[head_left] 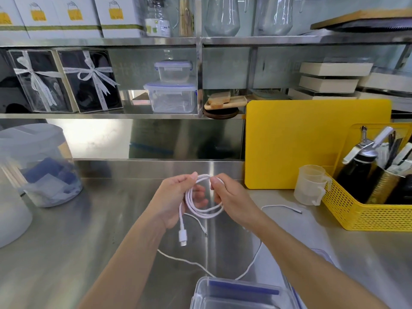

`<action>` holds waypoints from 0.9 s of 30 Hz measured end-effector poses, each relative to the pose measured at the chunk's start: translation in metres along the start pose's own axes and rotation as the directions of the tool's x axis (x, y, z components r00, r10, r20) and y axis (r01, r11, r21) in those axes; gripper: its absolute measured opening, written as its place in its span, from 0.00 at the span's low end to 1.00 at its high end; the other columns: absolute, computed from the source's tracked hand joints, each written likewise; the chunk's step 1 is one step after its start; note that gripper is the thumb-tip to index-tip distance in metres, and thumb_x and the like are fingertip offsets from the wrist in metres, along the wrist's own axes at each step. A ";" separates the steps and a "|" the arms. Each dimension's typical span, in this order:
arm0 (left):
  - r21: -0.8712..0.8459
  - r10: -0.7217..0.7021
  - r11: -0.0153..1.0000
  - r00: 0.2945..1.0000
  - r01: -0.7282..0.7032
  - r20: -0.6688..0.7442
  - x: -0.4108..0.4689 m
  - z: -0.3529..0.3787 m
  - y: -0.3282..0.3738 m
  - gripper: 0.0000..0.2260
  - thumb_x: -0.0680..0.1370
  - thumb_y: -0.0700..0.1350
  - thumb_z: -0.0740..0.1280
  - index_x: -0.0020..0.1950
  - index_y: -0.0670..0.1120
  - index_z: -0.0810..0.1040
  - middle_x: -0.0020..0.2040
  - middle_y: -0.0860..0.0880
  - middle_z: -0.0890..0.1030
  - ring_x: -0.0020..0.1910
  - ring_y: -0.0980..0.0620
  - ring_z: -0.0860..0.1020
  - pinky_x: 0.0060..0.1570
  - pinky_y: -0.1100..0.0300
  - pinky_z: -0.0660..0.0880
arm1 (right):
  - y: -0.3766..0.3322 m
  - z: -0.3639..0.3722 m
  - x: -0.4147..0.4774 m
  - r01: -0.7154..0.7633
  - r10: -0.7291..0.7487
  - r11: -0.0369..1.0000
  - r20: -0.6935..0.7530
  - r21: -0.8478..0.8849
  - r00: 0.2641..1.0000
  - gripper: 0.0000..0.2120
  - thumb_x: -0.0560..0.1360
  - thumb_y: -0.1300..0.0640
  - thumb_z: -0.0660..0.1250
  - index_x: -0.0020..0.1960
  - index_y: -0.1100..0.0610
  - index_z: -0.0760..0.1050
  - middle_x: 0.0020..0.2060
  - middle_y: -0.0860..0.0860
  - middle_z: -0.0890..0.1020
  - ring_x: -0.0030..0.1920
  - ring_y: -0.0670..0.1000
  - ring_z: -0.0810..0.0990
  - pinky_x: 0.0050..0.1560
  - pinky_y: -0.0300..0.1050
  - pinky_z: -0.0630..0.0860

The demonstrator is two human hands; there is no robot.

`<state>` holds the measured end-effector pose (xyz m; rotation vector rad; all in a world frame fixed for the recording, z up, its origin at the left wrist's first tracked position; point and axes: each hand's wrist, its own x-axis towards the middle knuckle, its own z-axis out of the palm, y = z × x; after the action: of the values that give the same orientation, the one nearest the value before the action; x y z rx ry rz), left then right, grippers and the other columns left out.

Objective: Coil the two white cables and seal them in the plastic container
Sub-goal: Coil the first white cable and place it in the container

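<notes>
**Desk:** What do your hands have right now?

**Operator:** My left hand (176, 197) is closed around one side of a coiled white cable (204, 206), thumb on top, fingers curled behind the loops. My right hand (229, 195) pinches the top of the same coil between thumb and forefinger. Both are held up above the steel counter (89, 230), close together, almost touching at the top of the loop.

**Desk:** Is the coil finished?

**Operator:** A few loops hang between my hands. One end dangles straight down below my left palm, ending in a white plug (182, 237).

**Desk:** And the other cable?

**Operator:** The second white cable (223, 270) lies loose on the counter under my forearms. It runs in a long curve toward the near edge, passes just behind the container, and another stretch of it shows to the right, with a small metal-tipped end (298, 211) near the measuring cup (310, 186).

**Desk:** Where is the container?

**Operator:** The clear plastic container (234, 295) sits at the bottom of my view, nearest to me, open. Its lid (323, 257), with a blue-trimmed edge, seems to lie just to its right, mostly hidden by my right forearm.

**Desk:** Anything else nearby?

**Operator:** A yellow cutting board (312, 143) stands against the back wall on the right, beside a yellow basket (367, 215) of tools.
</notes>
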<state>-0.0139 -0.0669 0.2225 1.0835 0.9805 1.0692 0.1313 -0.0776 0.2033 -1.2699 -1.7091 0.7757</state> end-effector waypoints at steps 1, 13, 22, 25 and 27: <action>0.044 -0.065 0.997 0.997 0.062 0.048 -0.003 -0.005 0.002 0.12 0.79 0.45 0.62 0.45 0.38 0.81 0.32 0.44 0.81 0.30 0.51 0.80 0.40 0.51 0.82 | 0.001 -0.002 -0.001 0.004 -0.003 0.999 0.021 -0.050 1.000 0.13 0.80 0.51 0.51 0.39 0.51 0.67 0.31 0.48 0.71 0.32 0.46 0.69 0.34 0.38 0.67; -0.084 -0.159 0.980 0.962 0.182 0.222 -0.013 -0.041 -0.026 0.07 0.69 0.43 0.71 0.37 0.40 0.82 0.40 0.43 0.81 0.41 0.49 0.78 0.48 0.57 0.73 | 0.015 0.001 -0.003 -0.033 0.058 0.956 0.079 -0.290 0.995 0.13 0.80 0.50 0.49 0.42 0.52 0.67 0.31 0.47 0.70 0.31 0.46 0.70 0.32 0.39 0.68; 0.070 0.111 0.992 0.983 -0.102 -0.146 -0.010 0.005 -0.042 0.17 0.69 0.30 0.71 0.39 0.44 0.64 0.25 0.46 0.76 0.22 0.51 0.76 0.26 0.60 0.75 | 0.011 -0.002 -0.008 -0.003 0.018 0.973 0.062 -0.231 0.998 0.14 0.80 0.50 0.50 0.37 0.50 0.65 0.30 0.47 0.71 0.31 0.47 0.70 0.35 0.47 0.70; 0.233 0.126 0.970 0.969 -0.074 -0.214 -0.007 0.008 -0.045 0.20 0.70 0.30 0.71 0.41 0.47 0.60 0.22 0.50 0.75 0.19 0.51 0.73 0.28 0.55 0.74 | 0.016 0.002 -0.011 0.015 0.013 0.957 0.096 -0.288 0.995 0.13 0.80 0.50 0.50 0.42 0.54 0.66 0.30 0.49 0.72 0.31 0.51 0.72 0.34 0.51 0.71; 0.380 0.151 0.923 0.962 -0.054 -0.229 -0.006 0.010 -0.046 0.18 0.71 0.32 0.70 0.43 0.47 0.60 0.29 0.46 0.74 0.20 0.51 0.73 0.24 0.61 0.73 | 0.020 0.007 -0.012 0.020 0.012 0.947 0.097 -0.320 0.995 0.12 0.80 0.50 0.49 0.42 0.54 0.65 0.29 0.48 0.71 0.30 0.51 0.72 0.33 0.50 0.70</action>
<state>0.0020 -0.0806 0.1804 1.3384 1.3855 1.1571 0.1355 -0.0834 0.1802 -1.4645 -1.9755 0.5797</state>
